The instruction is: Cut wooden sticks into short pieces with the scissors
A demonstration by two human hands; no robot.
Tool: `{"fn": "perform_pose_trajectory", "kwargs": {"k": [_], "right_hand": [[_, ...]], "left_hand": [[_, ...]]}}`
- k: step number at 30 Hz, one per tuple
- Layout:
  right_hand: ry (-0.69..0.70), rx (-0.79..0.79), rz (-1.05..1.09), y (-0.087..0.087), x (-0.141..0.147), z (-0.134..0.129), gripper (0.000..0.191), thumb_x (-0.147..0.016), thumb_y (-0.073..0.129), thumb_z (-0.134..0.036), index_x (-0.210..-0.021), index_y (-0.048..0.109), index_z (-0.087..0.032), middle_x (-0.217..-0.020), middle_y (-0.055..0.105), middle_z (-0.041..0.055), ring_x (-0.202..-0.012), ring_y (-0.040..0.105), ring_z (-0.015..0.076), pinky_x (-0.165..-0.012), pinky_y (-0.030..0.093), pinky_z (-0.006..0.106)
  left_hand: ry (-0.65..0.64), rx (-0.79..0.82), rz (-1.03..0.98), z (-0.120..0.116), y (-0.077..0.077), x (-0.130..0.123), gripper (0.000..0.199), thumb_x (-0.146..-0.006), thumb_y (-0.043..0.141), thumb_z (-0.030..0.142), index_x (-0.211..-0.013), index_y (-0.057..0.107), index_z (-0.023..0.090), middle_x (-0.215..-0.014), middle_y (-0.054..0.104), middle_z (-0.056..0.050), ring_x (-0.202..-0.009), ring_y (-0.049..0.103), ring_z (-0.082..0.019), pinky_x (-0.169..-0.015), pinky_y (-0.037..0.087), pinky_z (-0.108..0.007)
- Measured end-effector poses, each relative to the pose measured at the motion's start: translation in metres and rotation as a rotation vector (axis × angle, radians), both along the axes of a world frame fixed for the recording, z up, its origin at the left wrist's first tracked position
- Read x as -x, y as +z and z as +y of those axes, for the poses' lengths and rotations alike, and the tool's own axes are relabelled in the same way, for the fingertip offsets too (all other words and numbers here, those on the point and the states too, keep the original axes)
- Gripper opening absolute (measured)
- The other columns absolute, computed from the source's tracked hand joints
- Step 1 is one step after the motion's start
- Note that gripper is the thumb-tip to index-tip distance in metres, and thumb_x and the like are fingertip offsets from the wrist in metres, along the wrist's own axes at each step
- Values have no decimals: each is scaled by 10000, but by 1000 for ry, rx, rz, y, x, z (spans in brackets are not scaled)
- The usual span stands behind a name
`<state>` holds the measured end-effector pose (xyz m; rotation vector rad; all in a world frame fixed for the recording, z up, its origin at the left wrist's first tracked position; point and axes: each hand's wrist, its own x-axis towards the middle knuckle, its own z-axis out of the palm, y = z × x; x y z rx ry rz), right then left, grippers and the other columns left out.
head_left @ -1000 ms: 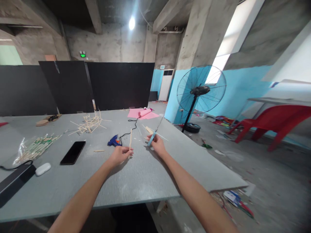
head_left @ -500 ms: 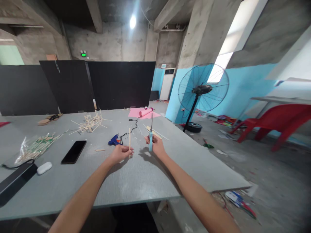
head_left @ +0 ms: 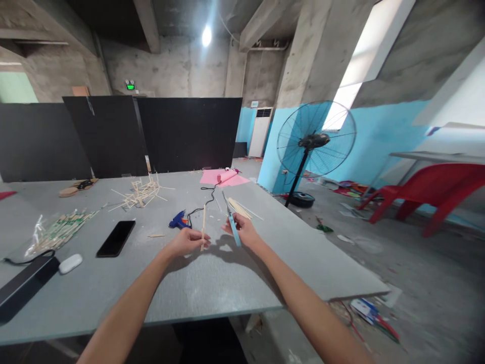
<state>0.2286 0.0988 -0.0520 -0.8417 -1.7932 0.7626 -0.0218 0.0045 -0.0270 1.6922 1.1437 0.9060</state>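
Observation:
Pinched between the fingers of my left hand (head_left: 186, 241) are thin wooden sticks (head_left: 204, 220), held nearly upright just above the table. My right hand (head_left: 244, 230) grips a pair of scissors (head_left: 234, 228) with light blue handles, its blades pointing up and slightly left. A gap separates the scissors from the sticks. Just beyond my left hand lies a blue glue gun (head_left: 179, 219) with a black cord. Behind my right hand rest several pale wooden strips (head_left: 239, 208). A short stick piece (head_left: 156, 235) lies left of my left hand.
On the grey table (head_left: 189, 298) stands a tangled stick structure (head_left: 142, 194) at the back. A phone (head_left: 115, 238), white case (head_left: 70, 264), black box (head_left: 28, 285) and bagged sticks (head_left: 64, 227) lie left. Pink paper (head_left: 212, 176) is at the far edge; a fan (head_left: 316, 141) stands right.
The scissors have tilted, their tips swinging left toward the sticks. Both hands have shifted only slightly, and the sticks are still in my left hand.

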Motion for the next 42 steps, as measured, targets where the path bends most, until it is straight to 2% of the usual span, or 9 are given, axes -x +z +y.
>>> {"fn": "perform_pose_trajectory", "kwargs": {"k": [4,8,13,17,21,28,31,36,42], "right_hand": [[44,-82,-299,23,-24,-10,463,-767,773,-611,-698,526,-226,-665,513,-43,-634,438,143,-594,337,275],[50,-161,-579,45,-45,-20,485,-775,750,-676,-740,568,-228,-711,585,-22,-659,485,162,-621,336,286],[20,-222,-825,62,-44,-34,513,-739,770,-721,-724,586,-242,-681,645,17,-605,507,182,-578,292,300],[49,-277,-862,69,-36,-37,502,-742,776,-708,-668,593,-247,-620,634,29,-551,483,175,-557,252,307],[59,-306,-924,75,-35,-35,548,-776,710,-768,-648,596,-249,-598,621,32,-550,473,183,-562,247,314],[138,-273,-939,85,-37,-36,541,-788,698,-761,-650,636,-242,-594,620,24,-534,440,165,-563,241,311],[174,-282,-944,87,-35,-33,530,-798,697,-741,-645,635,-237,-584,607,16,-527,420,157,-553,230,309],[180,-285,-932,93,-33,-33,507,-790,708,-707,-624,647,-232,-571,606,19,-523,396,150,-561,221,313],[193,-275,-1037,102,-32,-36,559,-815,652,-751,-666,629,-213,-613,608,20,-558,418,153,-574,234,304]], "left_hand": [[-51,67,-26,6,-7,6,358,-813,778,392,-1034,829,116,-946,811,-161,-873,758,-235,-811,565,-325],[-111,77,-24,8,-9,8,353,-830,766,387,-1057,825,124,-992,810,-167,-917,767,-243,-807,568,-314],[-139,99,-37,3,-4,9,317,-787,799,340,-1039,832,150,-1014,811,-157,-972,767,-265,-817,582,-325],[-141,96,-27,1,1,9,346,-728,812,239,-1058,829,137,-1005,815,-160,-960,770,-271,-817,582,-334],[-146,106,-52,2,0,9,334,-704,813,204,-1033,835,147,-981,816,-152,-951,772,-269,-813,585,-330],[-173,129,-52,6,-4,9,399,-718,848,276,-1088,821,131,-1071,803,-177,-1000,768,-288,-825,589,-355],[-168,136,-74,8,-7,10,421,-731,859,337,-1087,817,117,-1046,803,-184,-977,771,-288,-839,589,-369],[-172,137,-94,13,-13,10,443,-693,877,342,-1065,818,109,-1033,806,-186,-968,773,-295,-847,595,-385],[-172,128,-71,14,-15,11,438,-718,864,360,-1074,816,109,-1031,802,-182,-968,770,-288,-853,599,-383]]}}
